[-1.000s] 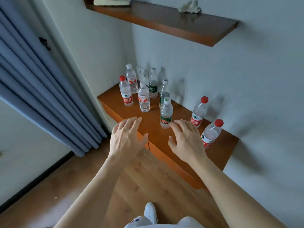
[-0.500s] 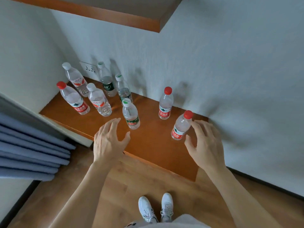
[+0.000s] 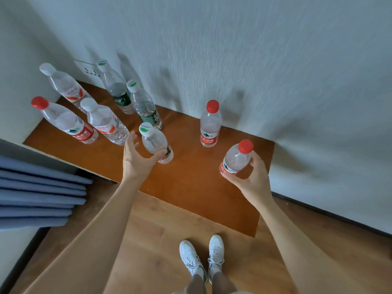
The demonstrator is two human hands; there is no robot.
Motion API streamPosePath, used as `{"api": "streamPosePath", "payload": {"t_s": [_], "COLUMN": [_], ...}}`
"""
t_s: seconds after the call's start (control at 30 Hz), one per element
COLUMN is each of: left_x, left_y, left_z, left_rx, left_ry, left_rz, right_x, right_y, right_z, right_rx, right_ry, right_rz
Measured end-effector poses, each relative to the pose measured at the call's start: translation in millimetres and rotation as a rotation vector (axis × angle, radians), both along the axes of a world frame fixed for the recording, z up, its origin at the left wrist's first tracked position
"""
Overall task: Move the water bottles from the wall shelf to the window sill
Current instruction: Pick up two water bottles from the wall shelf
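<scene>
Several clear water bottles stand on a brown wooden wall shelf (image 3: 191,187). My right hand (image 3: 252,177) is closed around a red-capped bottle (image 3: 235,158) at the shelf's right end, thumb low on the label and fingers behind it. My left hand (image 3: 135,160) is spread at a green-and-white-capped bottle (image 3: 154,143) in the middle. Its thumb touches the bottle's lower part and its fingers stay apart on the left. Another red-capped bottle (image 3: 210,126) stands by the wall between my hands. The window sill is out of view.
A cluster of bottles (image 3: 104,122) fills the shelf's left corner below a wall socket (image 3: 89,68). Blue curtain folds (image 3: 38,198) hang at the left. The white wall (image 3: 275,71) backs the shelf. My white shoes (image 3: 201,257) stand on the wooden floor.
The view has tilted down and come closer. My right hand has closed on the right-hand red-capped bottle. My left hand has moved forward to the green-and-white-capped bottle.
</scene>
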State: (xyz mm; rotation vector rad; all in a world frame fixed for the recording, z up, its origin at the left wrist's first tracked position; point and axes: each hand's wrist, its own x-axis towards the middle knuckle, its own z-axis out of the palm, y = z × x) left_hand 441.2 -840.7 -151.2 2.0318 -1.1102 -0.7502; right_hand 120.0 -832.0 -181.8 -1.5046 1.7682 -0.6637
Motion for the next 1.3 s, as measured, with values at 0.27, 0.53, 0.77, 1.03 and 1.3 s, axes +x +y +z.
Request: {"api": "streamPosePath", "payload": {"t_s": [0.27,0.53,0.77,1.03,1.3], "left_x": [-10.1,-16.9,-48.5,-68.1,-46.6], "left_y": [-28.3,-26.0,-6.5,23.3,55.4], "left_z": [-5.5,5.4,64.8,130.6,156.0], "left_rx": [-0.028,-0.068,-0.175,-0.332,-0.412], "left_ry": [0.085,0.147,0.233,0.329,0.327], "left_rz": [-0.089,-0.107,-0.134,-0.136,-0.02], "right_x": [25.7,30.7,33.8,38.7,69.0], "right_y": [-14.7,-23.2,-32.6,-27.3,-13.7], "right_z": [-14.0,3.4,61.5,135.5,170.8], "right_rx": [-0.005,-0.033,-0.148,-0.222,-0.21], "right_ry": [-0.135,-0.164,-0.283,-0.394,-0.446], "right_rz": [-0.075,-0.091,-0.053,0.056,0.178]}}
